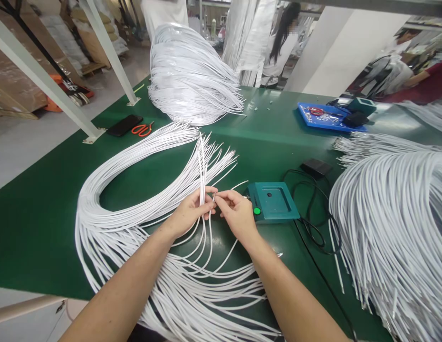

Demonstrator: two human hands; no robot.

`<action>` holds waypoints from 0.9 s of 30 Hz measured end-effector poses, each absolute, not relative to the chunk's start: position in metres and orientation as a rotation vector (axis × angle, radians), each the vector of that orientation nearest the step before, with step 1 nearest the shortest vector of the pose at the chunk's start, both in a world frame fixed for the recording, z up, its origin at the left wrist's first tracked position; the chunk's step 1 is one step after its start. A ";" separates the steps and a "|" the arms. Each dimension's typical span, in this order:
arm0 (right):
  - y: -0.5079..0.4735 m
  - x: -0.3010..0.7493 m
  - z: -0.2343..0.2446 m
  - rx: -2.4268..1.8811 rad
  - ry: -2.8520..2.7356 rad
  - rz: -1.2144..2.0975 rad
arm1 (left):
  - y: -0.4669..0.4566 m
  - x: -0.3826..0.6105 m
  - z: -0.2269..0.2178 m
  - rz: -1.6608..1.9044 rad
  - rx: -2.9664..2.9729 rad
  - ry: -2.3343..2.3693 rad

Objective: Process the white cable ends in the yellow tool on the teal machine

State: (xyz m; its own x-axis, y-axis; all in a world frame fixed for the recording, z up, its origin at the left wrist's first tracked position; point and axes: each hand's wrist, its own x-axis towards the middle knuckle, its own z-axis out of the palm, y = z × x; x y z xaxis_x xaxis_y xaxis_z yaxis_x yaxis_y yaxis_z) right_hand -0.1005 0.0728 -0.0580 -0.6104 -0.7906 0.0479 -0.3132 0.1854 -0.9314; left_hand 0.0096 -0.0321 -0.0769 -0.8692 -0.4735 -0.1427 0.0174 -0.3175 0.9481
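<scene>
My left hand [196,207] is closed around several white cables [203,171], whose ends stick up above the fingers. My right hand [238,209] pinches the tip of one white cable right beside the left fingertips. Fine detail at that tip is too small to make out. Beneath and to the left, a large looped bundle of white cables [89,204] spreads over the green table, its loose ends fanning toward both hands. Just right of my right hand sits a small green machine [276,202] with a bright green button and a recessed top.
Another cable bundle [192,71] lies at the back, and a big coil [388,228] fills the right side. A phone [124,125], orange scissors [142,129], a blue tray [324,118] and a black pedal-like box [315,167] with black cords rest on the table. People work beyond.
</scene>
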 end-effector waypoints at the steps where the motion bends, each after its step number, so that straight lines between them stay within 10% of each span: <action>1: 0.073 -0.100 -0.059 -1.184 2.131 -1.376 | -0.032 0.010 -0.076 -2.284 0.586 -1.565; 8: 0.076 -0.108 -0.052 -1.990 2.590 -0.592 | -0.033 0.006 -0.073 -2.398 0.683 -1.428; 27: 0.084 -0.132 -0.054 -2.054 2.673 -0.033 | -0.034 -0.003 -0.090 -2.066 0.746 -1.786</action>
State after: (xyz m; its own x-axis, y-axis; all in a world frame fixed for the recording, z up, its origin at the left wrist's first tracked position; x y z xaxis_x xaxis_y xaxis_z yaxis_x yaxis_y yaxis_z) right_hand -0.1323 0.0841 -0.0540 -0.2408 -0.9514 0.1920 -0.9558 0.2668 0.1235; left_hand -0.0026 -0.0345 -0.0896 -0.8165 -0.5478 -0.1825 -0.1015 -0.1749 0.9793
